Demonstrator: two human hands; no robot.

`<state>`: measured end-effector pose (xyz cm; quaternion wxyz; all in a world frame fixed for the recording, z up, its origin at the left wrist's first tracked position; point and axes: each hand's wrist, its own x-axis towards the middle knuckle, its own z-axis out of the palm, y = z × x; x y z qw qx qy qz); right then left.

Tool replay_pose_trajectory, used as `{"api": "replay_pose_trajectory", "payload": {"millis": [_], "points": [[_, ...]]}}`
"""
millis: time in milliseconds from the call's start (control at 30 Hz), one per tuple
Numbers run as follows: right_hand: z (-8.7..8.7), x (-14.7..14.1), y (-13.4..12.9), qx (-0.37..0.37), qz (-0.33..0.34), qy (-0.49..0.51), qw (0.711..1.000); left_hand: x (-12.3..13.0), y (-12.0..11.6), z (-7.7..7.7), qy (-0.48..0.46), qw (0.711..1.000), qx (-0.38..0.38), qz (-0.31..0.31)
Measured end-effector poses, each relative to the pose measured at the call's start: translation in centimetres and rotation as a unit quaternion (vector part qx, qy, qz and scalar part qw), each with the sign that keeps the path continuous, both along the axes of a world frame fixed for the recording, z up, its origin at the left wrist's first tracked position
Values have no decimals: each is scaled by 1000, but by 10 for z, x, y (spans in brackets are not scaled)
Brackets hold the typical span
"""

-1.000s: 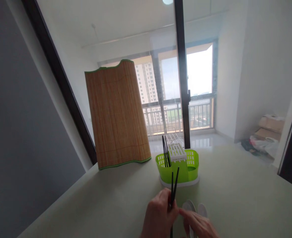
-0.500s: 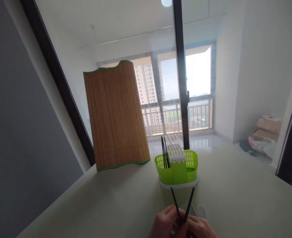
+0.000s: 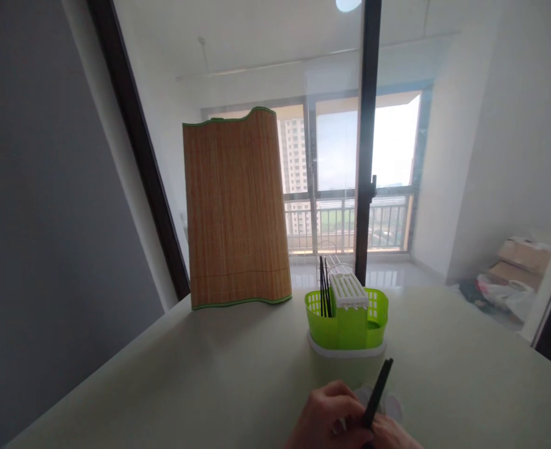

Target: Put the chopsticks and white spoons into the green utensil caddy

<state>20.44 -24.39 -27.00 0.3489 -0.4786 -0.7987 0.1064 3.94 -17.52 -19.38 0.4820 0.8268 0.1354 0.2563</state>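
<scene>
A pair of black chopsticks (image 3: 379,388) leans up and to the right, the two sticks lying close together. Their lower ends disappear between my hands. My left hand (image 3: 334,413) has its fingers curled, with fingertips and thumb meeting the sticks from the left. Lower on the right, my right hand (image 3: 391,433) is closed around the lower part of the sticks, its fingers partly hidden. Just beyond the hands lie white rounded pieces (image 3: 392,406), possibly spoon bowls, partly covered. A bright green utensil caddy (image 3: 351,330) stands farther back, with several thin black sticks (image 3: 325,290) in its left compartment.
A white slotted rack (image 3: 349,292) tops the caddy's middle. Behind to the left stands a curved bamboo mat (image 3: 238,212) with green edging. The pale table (image 3: 186,374) ends at a glass door with a dark frame (image 3: 368,143). Boxes and bags (image 3: 513,280) lie beyond at right.
The two chopsticks, spread in a V before, have come together and now tilt right. The view has shifted, so the caddy and mat appear elsewhere in the picture.
</scene>
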Motion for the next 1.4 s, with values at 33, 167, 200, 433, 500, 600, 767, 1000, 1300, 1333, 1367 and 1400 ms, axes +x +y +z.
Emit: {"api": "replay_pose_trajectory", "payload": {"millis": [33,167,200,433,500,600,767,1000,1300,1333,1367,1400], "points": [[5,0,-1,-4,1,-3,1000,0,1,0,-3,1000,7,9],[38,11,-8,-30,-61,20,997,-2,8,-4,1,998,-11,62],[48,15,-11,-46,-86,42,994,-3,9,-5,4,997,-25,75],[111,11,-10,-96,-109,189,971,-5,11,-5,-26,992,-18,126],[124,2,-5,-84,-106,167,977,-6,10,-4,-32,992,-43,114],[136,-8,1,-76,-109,128,983,-9,10,-3,-28,992,-92,83],[144,-12,7,-83,-90,98,988,-10,12,-2,-28,994,-93,58],[178,-11,10,-22,-101,16,995,-12,12,-2,-47,991,-100,77],[310,27,54,236,-262,33,935,-10,31,-10,-80,966,-79,234],[312,28,68,225,-277,13,934,-9,32,-13,-69,966,-72,237],[311,28,82,195,-295,-20,935,-8,32,-17,-57,967,-63,239],[306,28,96,146,-311,-65,937,-7,31,-20,-47,969,-54,238]]}}
